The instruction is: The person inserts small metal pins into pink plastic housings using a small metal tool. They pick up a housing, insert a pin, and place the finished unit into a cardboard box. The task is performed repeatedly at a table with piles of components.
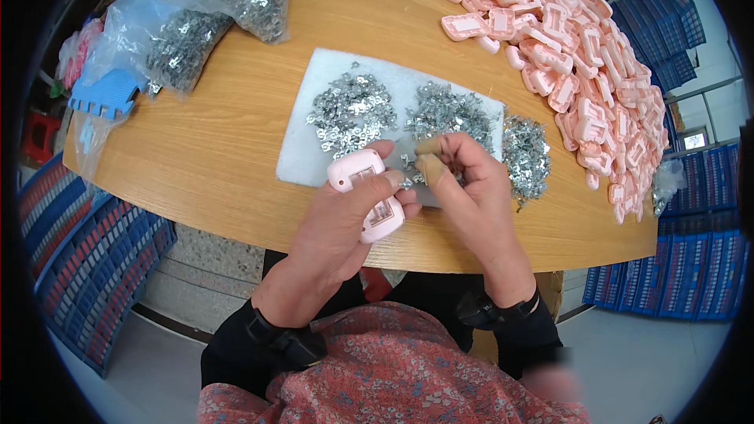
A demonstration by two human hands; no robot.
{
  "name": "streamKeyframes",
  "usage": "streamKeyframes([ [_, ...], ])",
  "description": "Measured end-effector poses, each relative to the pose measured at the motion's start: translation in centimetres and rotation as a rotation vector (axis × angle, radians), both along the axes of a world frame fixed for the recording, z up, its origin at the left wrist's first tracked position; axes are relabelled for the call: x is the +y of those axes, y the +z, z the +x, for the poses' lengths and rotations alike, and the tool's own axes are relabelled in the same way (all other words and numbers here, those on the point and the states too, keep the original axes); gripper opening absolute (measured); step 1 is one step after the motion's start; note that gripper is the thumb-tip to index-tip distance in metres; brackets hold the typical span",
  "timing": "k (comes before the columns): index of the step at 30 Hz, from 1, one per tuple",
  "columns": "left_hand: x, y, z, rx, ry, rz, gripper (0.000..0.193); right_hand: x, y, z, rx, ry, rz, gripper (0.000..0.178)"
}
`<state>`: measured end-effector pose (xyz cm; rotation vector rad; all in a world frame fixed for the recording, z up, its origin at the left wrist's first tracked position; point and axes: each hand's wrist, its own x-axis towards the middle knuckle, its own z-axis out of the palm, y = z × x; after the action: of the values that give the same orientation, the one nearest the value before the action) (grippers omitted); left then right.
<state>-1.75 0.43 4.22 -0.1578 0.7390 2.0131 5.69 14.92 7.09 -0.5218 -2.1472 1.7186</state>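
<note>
In the head view, a dark band point(287, 341) sits around each of my wrists, above my flowered clothing point(393, 361). My left hand point(334, 224) is closed around one pink shell point(383, 221), thumb across it; the shell is slanted, its hollow side facing up, over the near edge of the table point(212, 165). My right hand point(471, 200) is just beside it, its covered fingers bent together; whether they grasp something I cannot tell. A small metal piece point(406, 184) shows at my left thumb tip. Behind my hands lies the white pad point(294, 161), bearing a left heap point(353, 106) and a middle heap point(448, 114) of metal pieces; a right heap point(526, 153) is at its right edge. Farther away, clear bags point(196, 39) of such pieces lie at left, and a big pile of pink shells point(593, 71) at right. Blue racks point(656, 20) stand beyond.
</note>
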Motion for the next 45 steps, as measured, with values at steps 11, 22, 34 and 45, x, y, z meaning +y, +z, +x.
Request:
streamKeyframes([
  [11, 0.8, -0.2, 0.8, 0.249, 0.060, -0.082, 0.047, 0.1, -1.5, 2.2, -0.096, -0.019, -0.092, 0.014],
  [22, -1.1, 0.0, -0.7, -0.028, -0.328, 0.109, 0.068, 1.2, 0.5, 3.0, -0.121, 0.126, -0.016, 0.014],
  [34, -1.7, -0.1, 0.1, 0.003, -0.414, 0.006, 0.063, -0.1, 2.3, 1.9, -0.058, 0.280, 0.509, 0.024],
  [45, -1.0, -0.8, 0.7, 0.113, -0.456, -0.092, 0.064, -1.6, 3.2, 2.0, -0.137, 0.270, 0.884, 0.019],
])
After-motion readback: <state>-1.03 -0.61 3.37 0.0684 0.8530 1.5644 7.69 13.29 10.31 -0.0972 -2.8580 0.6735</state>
